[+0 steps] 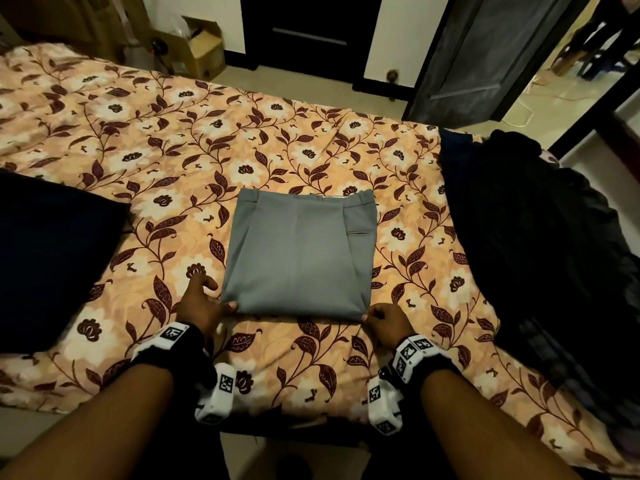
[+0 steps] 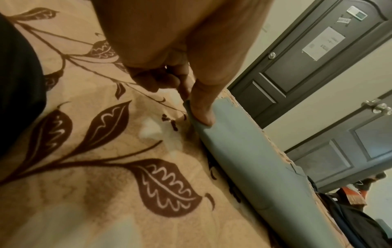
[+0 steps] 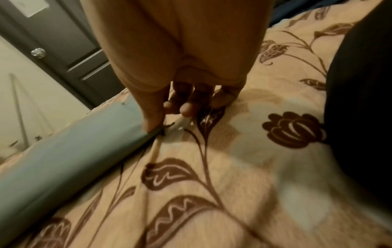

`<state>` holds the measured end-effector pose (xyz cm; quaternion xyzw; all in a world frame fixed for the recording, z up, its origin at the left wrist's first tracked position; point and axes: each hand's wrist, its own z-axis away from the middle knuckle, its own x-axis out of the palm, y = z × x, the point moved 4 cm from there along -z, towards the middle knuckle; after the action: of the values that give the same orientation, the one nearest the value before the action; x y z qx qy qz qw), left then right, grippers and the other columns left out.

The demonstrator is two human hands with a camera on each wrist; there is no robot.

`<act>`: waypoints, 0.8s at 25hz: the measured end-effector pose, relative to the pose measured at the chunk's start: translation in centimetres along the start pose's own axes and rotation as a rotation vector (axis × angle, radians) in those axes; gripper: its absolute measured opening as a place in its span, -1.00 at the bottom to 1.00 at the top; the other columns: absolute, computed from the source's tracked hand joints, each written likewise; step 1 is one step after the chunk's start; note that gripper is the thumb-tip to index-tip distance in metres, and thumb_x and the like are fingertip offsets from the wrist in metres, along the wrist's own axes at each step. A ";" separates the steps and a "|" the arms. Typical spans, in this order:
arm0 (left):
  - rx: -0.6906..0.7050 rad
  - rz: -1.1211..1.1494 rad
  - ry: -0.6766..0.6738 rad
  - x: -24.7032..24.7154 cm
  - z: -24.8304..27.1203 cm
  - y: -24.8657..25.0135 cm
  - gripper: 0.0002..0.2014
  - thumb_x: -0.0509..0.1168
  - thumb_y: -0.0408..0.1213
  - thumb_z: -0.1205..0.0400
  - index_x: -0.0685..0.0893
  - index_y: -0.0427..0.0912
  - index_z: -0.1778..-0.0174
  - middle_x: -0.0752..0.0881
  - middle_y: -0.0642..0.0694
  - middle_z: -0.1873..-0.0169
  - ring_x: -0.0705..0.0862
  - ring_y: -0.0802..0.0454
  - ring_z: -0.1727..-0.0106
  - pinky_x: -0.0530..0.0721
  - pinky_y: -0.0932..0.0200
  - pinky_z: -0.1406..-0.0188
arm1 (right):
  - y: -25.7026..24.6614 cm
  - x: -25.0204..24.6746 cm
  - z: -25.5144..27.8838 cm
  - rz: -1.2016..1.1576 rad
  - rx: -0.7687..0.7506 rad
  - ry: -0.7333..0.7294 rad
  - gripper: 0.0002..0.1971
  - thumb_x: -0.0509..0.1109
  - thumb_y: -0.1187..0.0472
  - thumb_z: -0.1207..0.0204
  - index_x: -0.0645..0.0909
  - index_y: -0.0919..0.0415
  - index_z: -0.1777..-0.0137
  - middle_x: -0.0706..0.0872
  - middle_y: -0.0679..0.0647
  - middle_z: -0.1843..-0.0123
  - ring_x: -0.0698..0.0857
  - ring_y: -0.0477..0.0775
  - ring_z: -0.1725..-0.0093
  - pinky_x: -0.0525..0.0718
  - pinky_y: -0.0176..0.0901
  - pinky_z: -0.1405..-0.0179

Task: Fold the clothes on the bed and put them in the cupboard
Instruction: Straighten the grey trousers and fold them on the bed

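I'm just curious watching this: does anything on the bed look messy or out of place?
The grey trousers lie neatly folded, both hands pinching their near corners. Only the dark clothes heap at the right edge of the bed looks untidy, unfolded.

Both my forearms reach forward, bare, wrists strapped with black bands carrying white marker blocks. My left hand (image 1: pixel 201 303) is low, palm down, thumb and forefinger pinching a near corner of the folded trousers (image 1: pixel 299 251), other fingers curled loosely. My right hand (image 1: pixel 386 322) mirrors it at the other near corner, thumb pressed down, fingers curled under.
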<state>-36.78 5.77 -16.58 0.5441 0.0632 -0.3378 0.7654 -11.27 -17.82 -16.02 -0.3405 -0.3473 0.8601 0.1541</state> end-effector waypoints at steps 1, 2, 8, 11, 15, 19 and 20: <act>-0.004 0.021 -0.009 0.1 -0.1 -0.2 -0.58 0.56 -0.52 -0.40 0.46 -0.20 0.02 0.65 -0.29 0.35 0.61 -0.13 0.39 0.53 0.13 0.41 | 0.1 0.3 0.4 -0.026 -0.008 -0.004 -0.85 0.37 0.37 -0.56 0.62 0.23 0.25 0.66 0.09 0.35 0.62 0.08 0.29 0.55 -0.27 0.38; -0.010 0.038 -0.023 0.2 -0.3 -0.4 -0.63 0.55 -0.51 -0.42 0.50 -0.23 0.03 0.66 -0.31 0.32 0.60 -0.12 0.38 0.52 0.16 0.41 | 0.0 0.4 0.9 -0.105 -0.008 -0.008 -0.88 0.36 0.43 -0.56 0.62 0.27 0.19 0.67 0.10 0.33 0.64 0.07 0.30 0.58 -0.30 0.45; -0.044 0.002 -0.194 -1.0 -1.1 -0.7 -0.67 0.45 -0.65 -0.47 0.63 -0.27 -0.08 0.70 -0.24 0.31 0.65 -0.10 0.30 0.65 0.04 0.21 | -0.5 0.0 0.6 -0.197 0.052 0.014 -0.80 0.43 0.59 -0.42 0.58 0.37 0.36 0.63 0.21 0.37 0.65 0.11 0.35 0.66 -0.33 0.51; -0.038 0.051 -0.276 -2.2 -0.6 0.7 -0.62 0.42 -0.68 -0.48 0.48 -0.16 0.04 0.62 -0.29 0.32 0.63 -0.12 0.34 0.64 0.11 0.43 | -1.2 -0.9 -0.4 0.005 0.005 0.009 -0.87 0.47 0.50 -0.43 0.65 0.39 0.32 0.65 0.17 0.40 0.62 0.00 0.41 0.54 -0.40 0.55; -0.078 -0.010 -0.350 -2.4 0.5 0.6 -0.63 0.39 -0.70 -0.50 0.38 -0.22 0.11 0.62 -0.35 0.29 0.64 -0.14 0.30 0.66 0.05 0.34 | -0.1 -0.8 -1.1 0.149 0.038 -0.059 -0.82 0.44 0.50 -0.42 0.69 0.31 0.37 0.67 0.20 0.42 0.67 0.15 0.30 0.73 0.01 0.19; 0.031 -0.281 -0.185 -2.3 1.4 1.5 -0.68 0.46 -0.39 -0.54 0.44 -0.11 -0.01 0.50 -0.22 -0.01 0.57 -0.14 0.08 0.58 0.01 0.13 | 0.8 -1.0 -0.3 0.137 0.054 0.176 -0.83 0.34 0.43 -0.50 0.71 0.20 0.08 0.73 0.26 0.04 0.68 0.19 0.08 0.68 -0.05 -0.01; 0.152 -0.350 -0.108 -1.5 2.1 3.0 -0.70 0.44 -0.33 -0.57 0.47 -0.10 -0.10 0.44 -0.13 -0.10 0.54 -0.08 0.00 0.57 0.04 0.07 | -0.2 -0.9 0.5 0.154 -0.023 0.326 -0.80 0.35 0.37 -0.53 0.68 0.18 -0.10 0.67 0.24 -0.13 0.65 0.17 -0.03 0.64 -0.08 -0.09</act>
<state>-36.77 5.14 -12.70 0.5620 0.0901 -0.4983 0.6540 -10.99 -18.40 -15.23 -0.5026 -0.3004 0.7988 0.1379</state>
